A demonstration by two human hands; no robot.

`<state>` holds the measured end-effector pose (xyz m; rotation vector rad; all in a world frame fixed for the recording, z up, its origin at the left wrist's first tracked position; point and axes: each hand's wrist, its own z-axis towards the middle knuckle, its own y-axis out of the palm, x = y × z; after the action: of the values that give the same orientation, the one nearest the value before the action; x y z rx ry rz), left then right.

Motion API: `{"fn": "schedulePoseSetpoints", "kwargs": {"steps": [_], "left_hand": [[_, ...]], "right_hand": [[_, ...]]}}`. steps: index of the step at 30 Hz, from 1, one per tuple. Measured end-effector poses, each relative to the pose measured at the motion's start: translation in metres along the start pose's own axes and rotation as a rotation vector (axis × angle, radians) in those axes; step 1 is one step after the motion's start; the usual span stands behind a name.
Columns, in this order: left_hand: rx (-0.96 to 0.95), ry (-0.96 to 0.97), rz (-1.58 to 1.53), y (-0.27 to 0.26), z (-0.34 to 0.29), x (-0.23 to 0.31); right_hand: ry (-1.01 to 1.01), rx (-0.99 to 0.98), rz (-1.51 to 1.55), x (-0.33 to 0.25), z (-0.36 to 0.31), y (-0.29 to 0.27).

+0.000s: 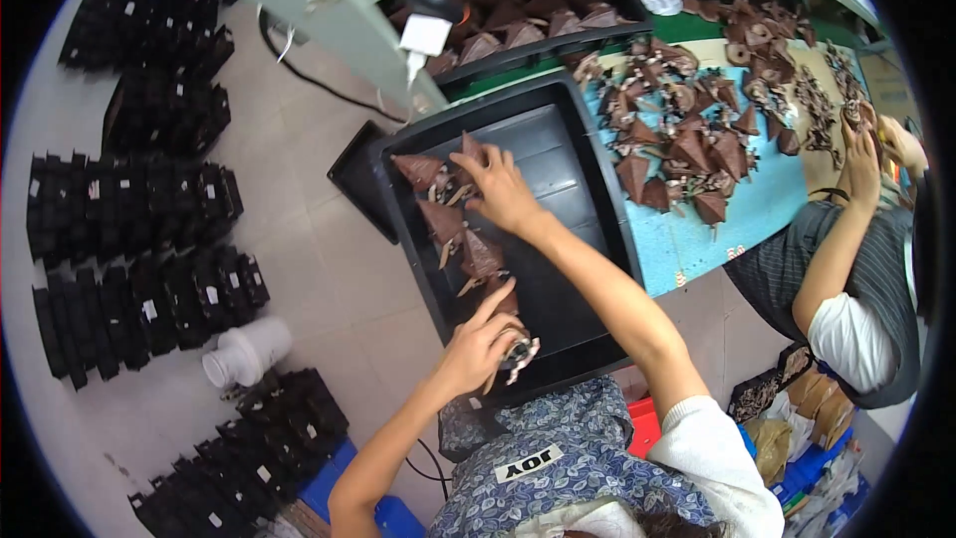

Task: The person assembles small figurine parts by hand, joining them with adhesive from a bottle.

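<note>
A large black tray [538, 159] lies in front of me, with several brown cone-roofed pieces along its left side. One such piece [419, 171] is in the far left corner, and another [482, 255] lies nearer the middle of that row. My right hand [506, 197] is closed round a brown cone-roofed piece [472, 147] at the far end; its fingers partly hide it. At the near end, my left hand [476, 351] is wrapped round another piece [504, 301], whose dark round end and pale bits point right. My left index finger stretches along its brown roof.
A blue mat [677, 249] right of the tray bears a heap of brown pieces [687, 149]. Farther right a co-worker's hands [864, 164] handle something. A filled black tray [558, 40] stands behind. Stacked black trays [129, 204] and a white tub [249, 351] stand left.
</note>
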<state>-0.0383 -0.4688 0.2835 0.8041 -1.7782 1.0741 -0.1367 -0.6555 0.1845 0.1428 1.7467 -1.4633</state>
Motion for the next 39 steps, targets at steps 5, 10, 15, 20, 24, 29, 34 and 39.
{"fn": "schedulePoseSetpoints", "kwargs": {"steps": [5,10,15,20,24,29,34,39], "left_hand": [[-0.051,-0.206,0.154,0.008,0.003,-0.024],[-0.054,-0.164,0.084,0.004,-0.007,-0.034],[-0.077,-0.142,0.122,0.010,0.002,-0.030],[-0.091,-0.189,0.207,0.013,0.001,-0.026],[-0.075,-0.121,0.287,0.022,0.001,-0.023],[-0.120,-0.104,0.149,0.006,-0.027,-0.011],[-0.145,-0.378,0.218,0.010,-0.046,0.010],[-0.212,-0.388,0.193,0.029,-0.046,0.008]], "right_hand": [[0.136,0.108,0.051,0.003,0.008,-0.003],[0.082,0.243,-0.244,-0.045,0.005,-0.024],[-0.052,0.212,-0.132,-0.054,0.039,0.029],[0.060,0.200,-0.165,-0.060,0.047,0.044],[0.205,0.115,-0.158,-0.058,0.040,0.032],[0.164,0.299,0.035,-0.070,-0.024,-0.021],[0.419,-0.139,0.223,-0.061,-0.090,-0.001],[0.404,-0.156,0.242,-0.048,-0.097,0.003]]}}
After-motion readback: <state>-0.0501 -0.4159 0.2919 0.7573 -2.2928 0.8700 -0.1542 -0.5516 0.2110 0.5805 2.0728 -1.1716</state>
